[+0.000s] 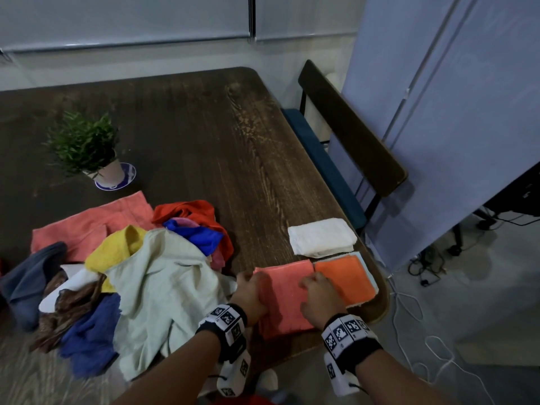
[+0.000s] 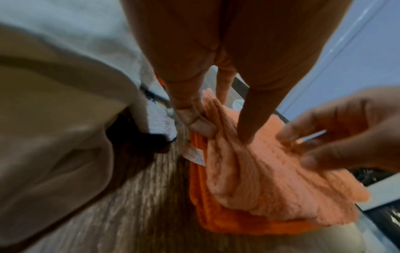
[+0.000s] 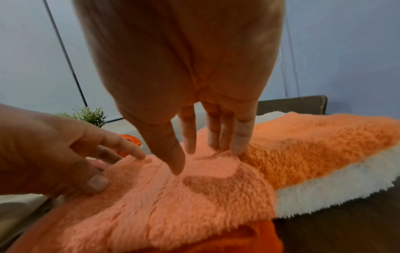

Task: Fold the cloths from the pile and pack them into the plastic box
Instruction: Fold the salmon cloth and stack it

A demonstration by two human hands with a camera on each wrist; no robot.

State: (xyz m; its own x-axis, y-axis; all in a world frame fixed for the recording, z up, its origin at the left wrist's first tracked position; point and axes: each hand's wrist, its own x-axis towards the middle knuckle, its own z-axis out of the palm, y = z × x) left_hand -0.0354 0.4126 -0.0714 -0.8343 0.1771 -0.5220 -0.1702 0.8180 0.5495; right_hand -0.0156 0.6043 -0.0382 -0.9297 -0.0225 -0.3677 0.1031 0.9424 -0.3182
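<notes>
Both hands are on a folded pink cloth (image 1: 285, 299) lying at the near right edge of the table (image 1: 204, 127). The left hand (image 1: 251, 293) pinches the cloth's left edge between thumb and fingers. The right hand (image 1: 320, 296) lies flat on top with straight fingers, holding nothing. Just beside it to the right sits a folded orange cloth (image 1: 346, 277), with a folded white cloth (image 1: 321, 236) behind. The loose pile (image 1: 140, 270) lies to the left. The plastic box is out of sight.

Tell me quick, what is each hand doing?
Left hand: fingers pinching the pink towel.
Right hand: open, fingers pressing flat on the same towel.
</notes>
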